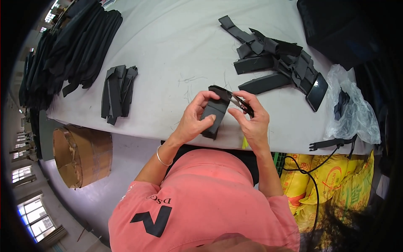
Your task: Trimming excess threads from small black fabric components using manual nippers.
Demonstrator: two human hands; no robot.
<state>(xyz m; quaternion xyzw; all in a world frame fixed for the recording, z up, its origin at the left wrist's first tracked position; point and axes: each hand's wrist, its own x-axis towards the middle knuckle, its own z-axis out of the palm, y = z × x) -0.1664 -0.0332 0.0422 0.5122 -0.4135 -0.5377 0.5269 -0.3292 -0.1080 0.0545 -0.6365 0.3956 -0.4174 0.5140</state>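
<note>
My left hand [191, 122] is closed on a folded black fabric strip [218, 112], its thumb pressed flat on the near part. In my right hand [256, 126] is a small pair of black-handled thread snips [242, 104], pinched between thumb and fingers. Their blades reach the strip's upper right edge. Both hands are just above the table's front edge. Beyond my right hand lies a loose pile of black fabric strips [270, 56]. A smaller, neater stack of black strips [118, 93] rests to the left of my left hand.
Dark fabric pieces [79, 46] are heaped at the far left of the pale table [168, 50]. A phone [317, 92], clear plastic bag [354, 111] and black buckle strap [331, 144] lie at right. A cardboard box [94, 157] and yellow sacks [331, 176] stand below table height.
</note>
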